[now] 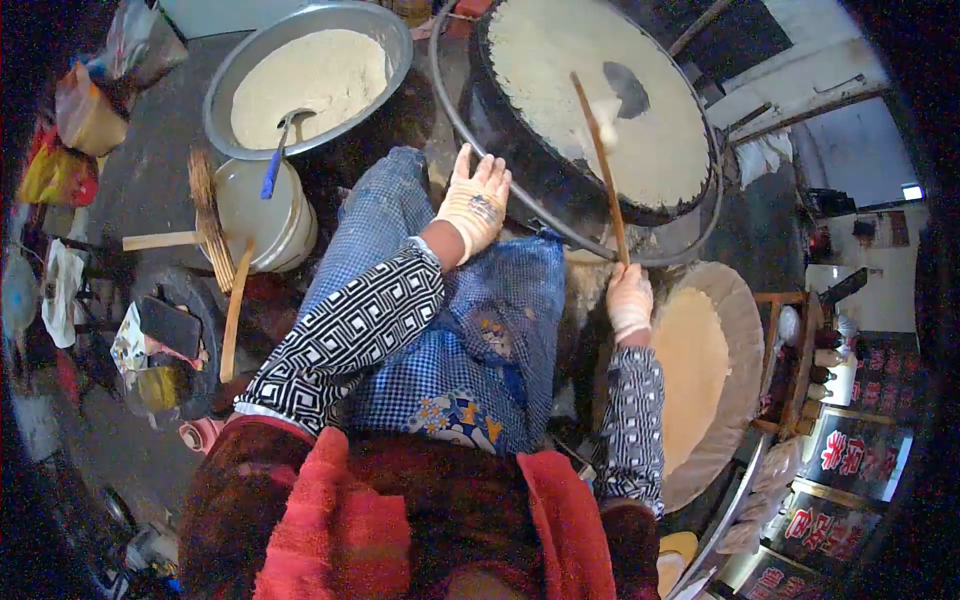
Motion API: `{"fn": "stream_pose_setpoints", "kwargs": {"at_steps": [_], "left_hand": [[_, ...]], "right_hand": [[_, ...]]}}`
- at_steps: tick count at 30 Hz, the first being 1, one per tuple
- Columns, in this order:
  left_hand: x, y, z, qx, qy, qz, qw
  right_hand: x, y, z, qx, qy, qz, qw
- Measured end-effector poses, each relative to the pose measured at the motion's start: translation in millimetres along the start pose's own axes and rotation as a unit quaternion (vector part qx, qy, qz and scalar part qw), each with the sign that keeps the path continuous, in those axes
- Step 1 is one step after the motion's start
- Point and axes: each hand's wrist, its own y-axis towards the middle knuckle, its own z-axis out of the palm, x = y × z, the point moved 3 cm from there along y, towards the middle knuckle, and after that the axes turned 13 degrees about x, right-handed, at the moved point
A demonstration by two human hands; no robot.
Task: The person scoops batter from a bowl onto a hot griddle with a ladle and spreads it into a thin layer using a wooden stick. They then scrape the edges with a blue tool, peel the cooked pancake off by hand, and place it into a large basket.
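Note:
A thin wooden stick is held by its lower end in my gloved right hand. It reaches up over a large round griddle covered with pale batter; a dark bare patch shows near the stick's upper part. My gloved left hand has its fingers stretched out, lying at the metal ring around the griddle, above the blue checked apron. Nothing shows in that hand. Below and right of the griddle, a round tan flatbread lies on a wide round holder.
A metal basin of batter with a blue-handled ladle stands at the upper left. Below it is a white bucket with a brush and wooden sticks across it. A wooden rack stands at the right.

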Motion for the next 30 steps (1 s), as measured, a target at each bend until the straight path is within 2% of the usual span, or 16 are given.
{"fn": "stream_pose_setpoints", "kwargs": {"at_steps": [2, 3, 6, 10, 12, 14, 15, 16, 19, 20, 22, 23, 25, 28, 30], "left_hand": [[15, 3, 0, 0.013, 0.010, 0.006, 1.000], [20, 4, -1, -0.020, -0.017, 0.012, 1.000], [34, 8, 1, -0.028, 0.012, -0.001, 1.000], [48, 12, -1, -0.020, -0.014, -0.011, 1.000], [55, 14, 0, -0.032, -0.016, -0.017, 0.999], [67, 17, -2, -0.018, -0.019, -0.019, 0.999], [73, 17, -3, -0.006, -0.022, -0.020, 1.000], [76, 18, -3, -0.006, -0.025, -0.019, 0.999], [89, 26, -1, 0.077, -0.028, -0.058, 0.995], [95, 29, -2, 0.075, -0.036, -0.065, 0.994], [102, 30, -3, 0.066, -0.049, -0.077, 0.994], [107, 34, -2, 0.075, -0.056, -0.087, 0.992], [115, 43, 6, 0.076, -0.062, -0.100, 0.990], [139, 66, 3, 0.085, -0.056, -0.111, 0.989], [143, 74, 0, 0.077, -0.027, -0.148, 0.986]], "right_hand": [[-1, 32, -7, 0.076, 0.032, 0.044, 0.996], [1, 44, -13, 0.088, 0.029, 0.069, 0.993], [-1, 71, -16, 0.092, 0.050, 0.067, 0.992], [6, 52, -24, 0.026, 0.031, -0.024, 0.999], [-10, 48, -11, 0.032, -0.021, -0.028, 0.999], [-28, 57, -5, 0.078, 0.008, 0.066, 0.995], [-32, 62, -2, 0.028, -0.007, 0.025, 0.999], [-31, 61, -4, 0.028, -0.010, 0.025, 0.999], [-8, 45, -22, -0.057, -0.016, -0.100, 0.993], [-9, 40, -17, -0.023, -0.018, -0.098, 0.995], [-28, 43, -6, 0.069, 0.018, 0.007, 0.997], [-31, 51, -8, 0.070, 0.013, -0.001, 0.997], [-38, 60, -11, 0.074, -0.023, 0.044, 0.996], [-18, 61, -23, 0.109, 0.010, 0.014, 0.994], [-30, 61, -10, 0.101, -0.038, 0.006, 0.994]]}}
